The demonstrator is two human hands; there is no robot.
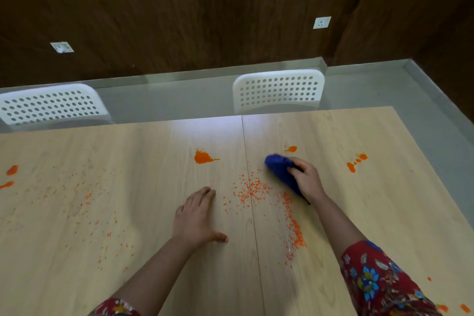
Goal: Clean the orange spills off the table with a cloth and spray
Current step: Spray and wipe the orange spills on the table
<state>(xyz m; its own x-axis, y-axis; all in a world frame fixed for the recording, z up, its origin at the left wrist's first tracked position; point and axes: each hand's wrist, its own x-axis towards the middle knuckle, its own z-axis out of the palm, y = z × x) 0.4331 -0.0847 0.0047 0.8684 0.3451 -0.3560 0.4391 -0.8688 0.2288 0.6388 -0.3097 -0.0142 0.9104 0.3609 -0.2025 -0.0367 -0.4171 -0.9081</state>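
Note:
My right hand [306, 178] grips a bunched blue cloth [279, 169] and holds it down on the light wooden table [154, 161], right of the centre seam. My left hand [196, 215] rests flat on the table with its fingers spread. An orange blot [202, 157] lies beyond my left hand. Scraped orange crumbs [250, 190] lie between my hands, and a crumb trail [293, 226] runs toward me. Smaller orange blots sit at the far right [356, 161], just beyond the cloth [291, 148] and at the left edge [11, 170]. No spray bottle is in view.
Two white perforated chairs stand at the table's far side, one at the left [48, 106] and one at the right [278, 90]. Fine orange specks [102, 213] are scattered over the left half. More orange marks [451, 308] lie at the near right corner.

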